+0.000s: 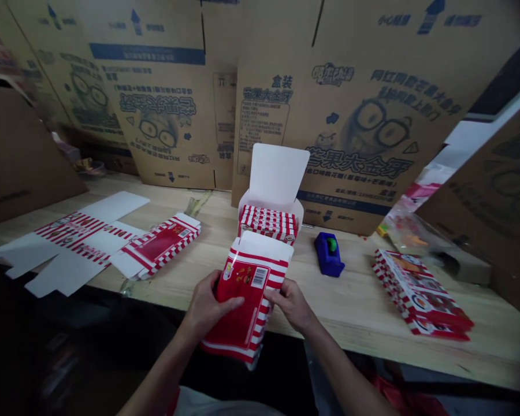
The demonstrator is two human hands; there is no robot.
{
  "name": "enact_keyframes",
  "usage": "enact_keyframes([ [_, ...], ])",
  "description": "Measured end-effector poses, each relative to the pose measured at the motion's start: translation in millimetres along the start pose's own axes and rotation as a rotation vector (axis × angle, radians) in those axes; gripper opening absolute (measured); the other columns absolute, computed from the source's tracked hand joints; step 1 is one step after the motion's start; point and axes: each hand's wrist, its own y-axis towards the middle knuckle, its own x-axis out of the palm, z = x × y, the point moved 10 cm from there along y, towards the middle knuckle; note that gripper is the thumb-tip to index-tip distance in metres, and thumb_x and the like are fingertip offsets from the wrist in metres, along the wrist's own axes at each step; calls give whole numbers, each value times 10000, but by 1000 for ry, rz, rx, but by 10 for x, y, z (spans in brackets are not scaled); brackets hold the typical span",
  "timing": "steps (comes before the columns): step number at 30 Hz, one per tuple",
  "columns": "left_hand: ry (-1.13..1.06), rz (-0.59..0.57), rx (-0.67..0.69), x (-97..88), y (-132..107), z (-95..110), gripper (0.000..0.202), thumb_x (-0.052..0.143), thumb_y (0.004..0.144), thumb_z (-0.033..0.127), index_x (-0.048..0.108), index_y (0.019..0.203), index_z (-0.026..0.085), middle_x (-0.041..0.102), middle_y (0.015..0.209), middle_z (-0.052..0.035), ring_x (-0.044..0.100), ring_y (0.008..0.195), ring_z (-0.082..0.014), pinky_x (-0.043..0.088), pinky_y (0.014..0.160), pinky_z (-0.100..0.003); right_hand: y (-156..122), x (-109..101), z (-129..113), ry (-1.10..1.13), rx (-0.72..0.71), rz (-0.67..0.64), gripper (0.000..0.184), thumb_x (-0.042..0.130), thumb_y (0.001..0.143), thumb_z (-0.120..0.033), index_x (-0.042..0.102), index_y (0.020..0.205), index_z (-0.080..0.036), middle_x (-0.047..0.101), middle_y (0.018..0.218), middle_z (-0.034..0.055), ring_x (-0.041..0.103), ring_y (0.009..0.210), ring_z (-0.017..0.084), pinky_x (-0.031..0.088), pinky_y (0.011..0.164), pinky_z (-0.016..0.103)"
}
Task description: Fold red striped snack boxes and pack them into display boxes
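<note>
Between both hands I hold a red-and-white striped carton (245,300) in front of the table's near edge, its barcode face up and white flaps at its far end. My left hand (208,306) grips its left side, thumb on the red face. On the right side, my right hand (292,303) closes round the striped edge. Just beyond stands a display box (279,173) with its white lid raised. Several small striped boxes (266,222) stand in a row inside it. The held carton hides part of the display box's front.
Flat printed carton blanks (86,237) and folded striped cartons (164,242) lie on the left. A blue tape dispenser (328,254) sits right of the display box. Farther right is a stack of printed cartons (422,294). Large cardboard boxes (351,115) wall the table's back.
</note>
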Motion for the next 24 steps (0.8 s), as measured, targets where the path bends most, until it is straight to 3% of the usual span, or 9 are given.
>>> enact_keyframes([
  [3,-221,33,-142,4,3,-207,385,776,654,472,682,788,123,724,714,-48,659,614,-206,544,590,-316,-15,-73,120,-48,23,4,311,695,789,-467,712,894,-175,745,855,40,675,756,209,536,693,325],
  [5,-247,20,-153,11,2,-235,407,730,698,521,663,675,121,686,615,-28,601,519,-156,490,511,-258,5,-180,176,-64,35,42,316,702,783,-469,718,884,-170,747,842,44,673,731,208,536,679,326],
  [10,-269,-224,-165,247,-131,-281,343,766,684,468,667,687,140,667,611,-4,602,540,-143,482,537,-239,88,-532,101,-61,-37,236,323,732,747,-467,725,905,-185,754,877,54,683,746,244,553,710,383],
  [13,-366,-142,-241,260,-240,-473,395,741,690,530,670,695,141,656,574,-9,611,514,-168,506,550,-286,112,-571,45,-156,-103,274,323,722,746,-482,732,896,-195,756,918,55,685,818,262,550,767,401],
  [15,-404,-137,-261,295,-312,-572,422,746,680,547,694,788,143,689,637,-19,645,566,-188,532,609,-318,104,-586,82,-179,-115,300,325,712,749,-492,728,871,-191,757,890,54,683,796,256,551,749,395],
  [17,-388,-205,-265,350,-385,-623,439,742,690,549,711,857,144,715,698,-32,673,636,-204,545,670,-333,85,-605,176,-163,-93,314,330,710,747,-498,719,855,-186,756,866,56,681,759,247,553,716,386],
  [20,-324,-291,-289,368,-475,-647,427,713,722,553,729,839,142,731,730,-54,686,675,-224,549,662,-333,21,-617,330,-125,-51,312,343,728,732,-498,719,883,-190,755,900,60,687,800,252,553,742,388],
  [22,-312,-281,-270,323,-460,-595,413,706,743,524,729,914,149,746,807,-61,695,726,-234,556,667,-331,-51,-568,467,-70,6,282,360,744,718,-497,717,902,-188,755,899,61,691,809,252,554,751,389],
  [24,-339,-220,-178,253,-365,-481,432,698,774,465,684,1095,175,745,980,-68,698,850,-239,559,754,-341,-142,-395,662,19,111,167,364,739,731,-494,710,909,-177,754,882,66,695,777,247,558,736,389],
])
